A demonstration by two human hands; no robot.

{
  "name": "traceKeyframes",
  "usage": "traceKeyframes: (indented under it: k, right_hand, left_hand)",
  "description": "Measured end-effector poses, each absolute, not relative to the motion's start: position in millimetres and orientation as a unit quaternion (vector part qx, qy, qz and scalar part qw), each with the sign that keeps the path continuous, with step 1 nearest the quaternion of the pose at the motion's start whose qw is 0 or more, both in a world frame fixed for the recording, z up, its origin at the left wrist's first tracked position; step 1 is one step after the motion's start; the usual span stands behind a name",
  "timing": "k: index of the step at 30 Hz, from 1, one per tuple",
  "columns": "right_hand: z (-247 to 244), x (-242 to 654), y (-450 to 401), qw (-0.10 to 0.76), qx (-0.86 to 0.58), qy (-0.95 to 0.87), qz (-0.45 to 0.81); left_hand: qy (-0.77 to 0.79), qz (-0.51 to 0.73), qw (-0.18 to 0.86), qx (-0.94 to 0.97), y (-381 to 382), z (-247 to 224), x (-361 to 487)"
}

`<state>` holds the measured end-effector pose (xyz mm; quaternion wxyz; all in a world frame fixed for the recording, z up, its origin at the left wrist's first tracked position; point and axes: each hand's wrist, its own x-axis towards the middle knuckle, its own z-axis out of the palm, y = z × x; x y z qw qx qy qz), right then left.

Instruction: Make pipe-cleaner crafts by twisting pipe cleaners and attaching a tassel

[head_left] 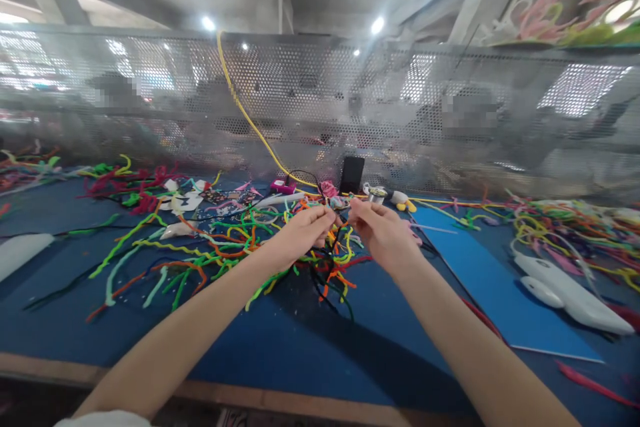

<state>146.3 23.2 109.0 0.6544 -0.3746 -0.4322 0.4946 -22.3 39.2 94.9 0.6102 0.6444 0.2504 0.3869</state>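
Blue tabletop (280, 340) w/ pipe cleaners (200, 247) strewn mid; left hand (300, 233) & right hand (383, 233) both pinch shut on small twisted piece (339, 203), raised for close work.

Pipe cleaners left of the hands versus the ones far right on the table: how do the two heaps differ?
The left pile lies close to the left hand, spread out in long loose strands, mostly green and orange. The right pile lies apart from the right hand, bunched more tightly by the white glue gun, with more yellow. Both are mixed-colour fuzzy stems on the blue table.
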Motion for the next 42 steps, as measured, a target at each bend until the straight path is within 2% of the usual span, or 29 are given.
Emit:
traceKeyframes:
  k: [5, 9, 12, 18, 21, 24, 27, 29, 31, 33, 34, 36, 39, 42]
  right_hand:
    - [112, 153, 14, 0.621, -0.353, -0.448, 0.538]
    - [116, 168, 6, 0.587, -0.451, -0.551, 0.384]
    - [118, 174, -4, 0.478, -0.527, -0.633, 0.306]
    - [112, 166, -20, 0.231, -0.54, -0.762, 0.272]
    - [111, 175, -26, 0.162, -0.548, -0.79, 0.223]
    - [115, 194, -37, 0.144, -0.582, -0.767, 0.227]
    - [123, 218, -50, 0.133, -0.606, -0.734, 0.278]
    - [126, 233, -56, 0.1, -0.58, -0.735, 0.336]
    - [125, 242, -58, 0.061, -0.497, -0.754, 0.425]
    - [120, 244, -58, 0.095, -0.364, -0.759, 0.531]
    - [116, 242, -57, 0.153, -0.299, -0.746, 0.575]
    - [110, 231, -53, 0.326, -0.218, -0.687, 0.612]
    - [109, 211, -41, 0.559, -0.237, -0.558, 0.566]
    - [115, 199, -25, 0.678, -0.256, -0.437, 0.533]
  left_hand:
    - [0.302, 0.373, 0.536, 0.695, 31, 90, -29]
    - [0.339, 0.34, 0.432, 0.764, 26, 94, -46]
    - [0.339, 0.315, 0.377, 0.803, 24, 98, -57]
    - [0.325, 0.335, 0.332, 0.82, 17, 98, -57]
    - [0.353, 0.355, 0.317, 0.806, 15, 92, -60]
    - [0.369, 0.329, 0.34, 0.8, 15, 83, -68]
    - [0.344, 0.275, 0.422, 0.792, 15, 78, -76]
    - [0.312, 0.256, 0.482, 0.778, 15, 77, -79]
    - [0.293, 0.272, 0.52, 0.755, 16, 77, -77]
    - [0.296, 0.301, 0.523, 0.74, 19, 77, -71]
    - [0.301, 0.31, 0.509, 0.745, 21, 77, -68]
    - [0.311, 0.306, 0.458, 0.774, 23, 76, -59]
    - [0.317, 0.292, 0.384, 0.817, 20, 74, -46]
    - [0.283, 0.262, 0.391, 0.836, 8, 75, -34]
